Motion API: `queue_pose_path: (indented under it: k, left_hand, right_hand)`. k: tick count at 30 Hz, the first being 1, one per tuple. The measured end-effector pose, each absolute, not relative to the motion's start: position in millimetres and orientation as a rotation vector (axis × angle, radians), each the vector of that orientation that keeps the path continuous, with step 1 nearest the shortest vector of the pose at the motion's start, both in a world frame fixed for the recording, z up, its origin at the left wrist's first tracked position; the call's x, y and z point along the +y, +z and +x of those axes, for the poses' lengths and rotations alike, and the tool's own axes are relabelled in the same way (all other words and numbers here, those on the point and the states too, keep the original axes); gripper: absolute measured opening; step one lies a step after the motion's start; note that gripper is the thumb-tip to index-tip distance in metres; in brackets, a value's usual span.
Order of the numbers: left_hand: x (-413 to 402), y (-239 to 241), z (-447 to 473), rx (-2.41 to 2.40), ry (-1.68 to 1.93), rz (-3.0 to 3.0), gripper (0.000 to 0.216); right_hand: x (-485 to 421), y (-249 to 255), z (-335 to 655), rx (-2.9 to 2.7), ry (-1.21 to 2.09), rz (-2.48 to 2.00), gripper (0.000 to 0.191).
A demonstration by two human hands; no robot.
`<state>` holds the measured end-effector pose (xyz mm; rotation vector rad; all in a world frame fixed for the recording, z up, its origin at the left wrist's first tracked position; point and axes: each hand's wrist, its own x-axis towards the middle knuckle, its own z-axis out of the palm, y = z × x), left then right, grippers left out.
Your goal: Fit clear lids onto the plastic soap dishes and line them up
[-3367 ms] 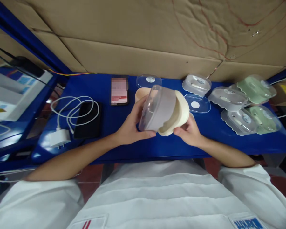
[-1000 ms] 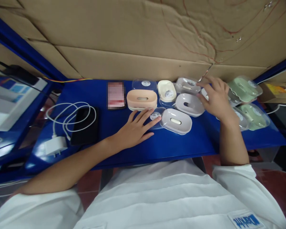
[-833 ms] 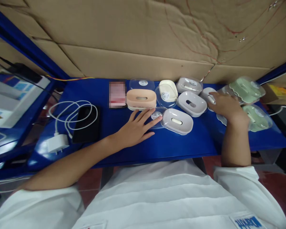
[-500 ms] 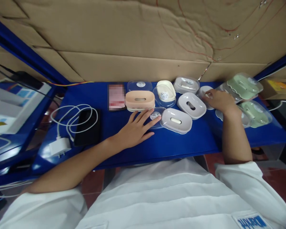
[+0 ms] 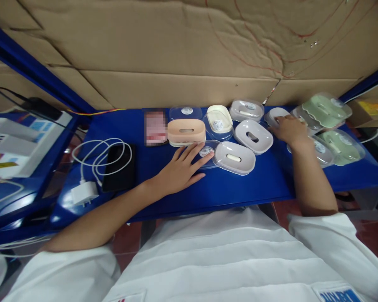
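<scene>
My left hand (image 5: 181,170) lies with its fingers spread. Its index fingertip rests on a clear lid (image 5: 206,161) with a round sticker, beside a grey soap dish (image 5: 234,157). Just beyond the fingers sits a peach soap dish (image 5: 187,131). My right hand (image 5: 291,131) grips the near side of another grey soap dish (image 5: 274,114), partly hidden under the fingers. Between the hands is a grey soap dish with an open slot (image 5: 253,136). Behind stand a cream soap dish (image 5: 219,115) with a clear lid leaning on it and a lidded grey one (image 5: 246,110).
Lidded green soap dishes (image 5: 326,110) are stacked at the right, beside a cardboard box (image 5: 365,115). A phone-like item with a blurred face (image 5: 155,127) lies left of the peach dish. A white charger (image 5: 84,193) and cable lie near a black slab (image 5: 119,167). Cardboard (image 5: 176,88) walls the back.
My right hand has shifted slightly back, and the grey soap dish under it has moved toward the cardboard wall. My left hand stays in place. The view has shifted a little.
</scene>
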<state>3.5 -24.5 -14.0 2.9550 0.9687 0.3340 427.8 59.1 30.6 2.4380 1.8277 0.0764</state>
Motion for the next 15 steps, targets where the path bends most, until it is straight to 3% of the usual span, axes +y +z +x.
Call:
queue_pose_path:
  k: [12, 15]
  left_hand:
    - [-23.4, -14.9, 2.7, 0.962, 0.339, 2.994, 0.065]
    - [-23.5, -16.4, 2.3, 0.958, 0.327, 2.996, 0.065]
  right_hand:
    - [62.4, 36.8, 414.8, 1.837, 0.321, 2.695, 0.052]
    - [57.4, 38.1, 400.3, 2.211, 0.5, 2.682, 0.053]
